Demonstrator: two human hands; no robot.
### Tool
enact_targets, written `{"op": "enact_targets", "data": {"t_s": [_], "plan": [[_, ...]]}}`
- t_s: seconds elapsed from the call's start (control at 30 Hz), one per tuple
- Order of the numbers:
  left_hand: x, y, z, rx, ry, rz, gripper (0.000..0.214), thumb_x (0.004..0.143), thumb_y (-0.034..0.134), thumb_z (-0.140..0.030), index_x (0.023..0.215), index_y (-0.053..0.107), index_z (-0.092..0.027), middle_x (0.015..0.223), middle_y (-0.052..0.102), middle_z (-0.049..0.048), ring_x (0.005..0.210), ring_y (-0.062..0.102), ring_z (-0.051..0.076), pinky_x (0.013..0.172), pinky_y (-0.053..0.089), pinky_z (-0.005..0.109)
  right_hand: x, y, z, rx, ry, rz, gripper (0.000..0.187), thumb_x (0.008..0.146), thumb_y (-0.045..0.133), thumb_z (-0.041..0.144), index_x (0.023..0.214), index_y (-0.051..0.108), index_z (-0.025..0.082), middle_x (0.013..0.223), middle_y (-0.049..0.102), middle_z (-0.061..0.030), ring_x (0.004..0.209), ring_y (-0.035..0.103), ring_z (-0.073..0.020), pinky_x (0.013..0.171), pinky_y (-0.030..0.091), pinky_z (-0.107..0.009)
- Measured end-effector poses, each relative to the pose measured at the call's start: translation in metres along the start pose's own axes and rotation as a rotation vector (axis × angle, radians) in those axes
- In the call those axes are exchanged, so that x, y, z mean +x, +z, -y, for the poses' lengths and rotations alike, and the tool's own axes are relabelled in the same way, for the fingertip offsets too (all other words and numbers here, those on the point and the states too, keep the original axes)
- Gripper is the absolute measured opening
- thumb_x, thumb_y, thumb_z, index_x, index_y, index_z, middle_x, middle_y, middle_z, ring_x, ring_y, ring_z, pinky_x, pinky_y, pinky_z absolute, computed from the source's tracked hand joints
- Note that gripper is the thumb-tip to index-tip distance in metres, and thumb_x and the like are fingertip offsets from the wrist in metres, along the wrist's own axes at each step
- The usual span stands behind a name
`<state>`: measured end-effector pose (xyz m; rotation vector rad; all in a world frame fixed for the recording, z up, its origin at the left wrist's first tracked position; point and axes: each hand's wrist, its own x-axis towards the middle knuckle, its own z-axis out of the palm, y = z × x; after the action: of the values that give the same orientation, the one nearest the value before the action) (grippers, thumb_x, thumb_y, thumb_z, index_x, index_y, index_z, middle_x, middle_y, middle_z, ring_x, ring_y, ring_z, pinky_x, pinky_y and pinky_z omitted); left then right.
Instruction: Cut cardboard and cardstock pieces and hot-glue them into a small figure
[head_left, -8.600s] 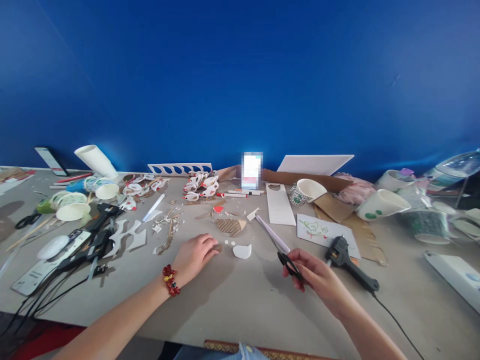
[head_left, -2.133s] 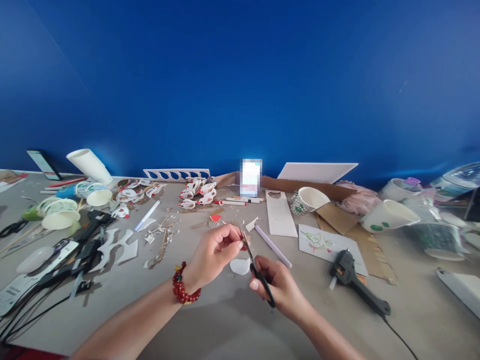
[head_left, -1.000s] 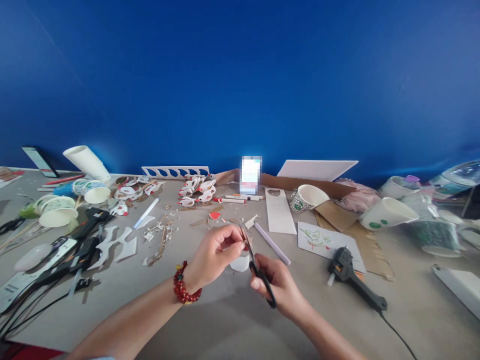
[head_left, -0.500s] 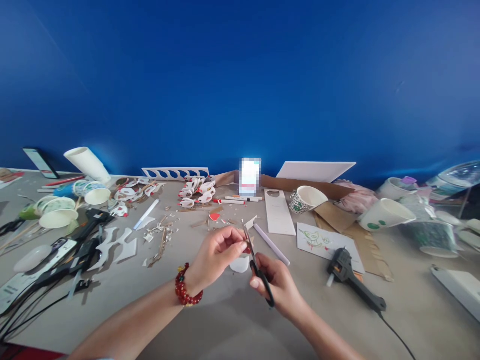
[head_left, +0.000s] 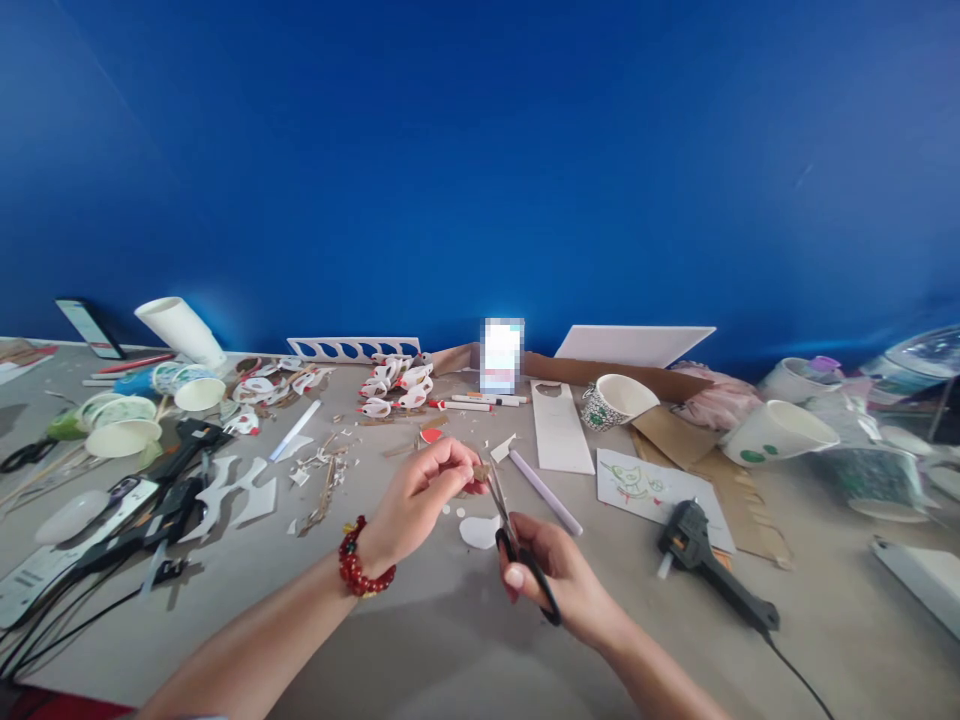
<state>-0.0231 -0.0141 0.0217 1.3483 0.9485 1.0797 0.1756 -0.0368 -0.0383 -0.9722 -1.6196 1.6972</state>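
Note:
My left hand (head_left: 429, 497), with a red bead bracelet at the wrist, pinches a small brown piece of cardboard (head_left: 482, 472) between thumb and fingertips. In my right hand (head_left: 551, 572) is a pair of scissors (head_left: 517, 545) with black handles, fingers through the loops. The blades point up and away, their tips right beside the cardboard piece and slightly apart. A white rounded cutout (head_left: 478, 532) lies on the table below the blades. Just beyond my right hand rests a pale purple stick (head_left: 546, 492).
A black glue gun (head_left: 709, 560) lies at right by a drawing (head_left: 637, 485) and a patterned paper cup (head_left: 619, 400). Several white bird cutouts (head_left: 394, 385) sit at the back. Paper scraps (head_left: 322, 478), cups (head_left: 124, 430) and a power strip (head_left: 45, 575) occupy the left.
My left hand has drawn slightly left, and the brown cardboard piece shows more clearly in its fingertips. The scissors have shifted a little down and right.

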Motion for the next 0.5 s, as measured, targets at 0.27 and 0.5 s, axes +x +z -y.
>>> {"op": "enact_targets", "data": {"t_s": [0.27, 0.5], "plan": [[0.0039, -0.0090, -0.0024, 0.057, -0.047, 0.084, 0.014, 0.087, 0.057, -0.026, 0.078, 0.057, -0.016, 0.093, 0.063, 0.0050, 0.080, 0.063, 0.016, 0.075, 0.050, 0.028, 0.0009, -0.0021, 0.0051, 0.037, 0.034, 0.004, 0.061, 0.066, 0.066, 0.075, 0.071, 0.044, 0.019, 0.059, 0.048, 0.0030, 0.053, 0.046, -0.0113, 0.050, 0.031, -0.022], [0.0065, -0.0048, 0.0040, 0.043, -0.077, 0.085, 0.013, 0.084, 0.060, -0.025, 0.076, 0.057, -0.016, 0.083, 0.064, 0.0039, 0.075, 0.064, 0.015, 0.069, 0.049, 0.025, 0.0005, -0.0018, -0.0011, 0.026, 0.069, 0.025, 0.062, 0.064, 0.067, 0.076, 0.069, 0.043, 0.019, 0.059, 0.046, 0.0040, 0.052, 0.044, -0.0103, 0.048, 0.030, -0.021]]}}
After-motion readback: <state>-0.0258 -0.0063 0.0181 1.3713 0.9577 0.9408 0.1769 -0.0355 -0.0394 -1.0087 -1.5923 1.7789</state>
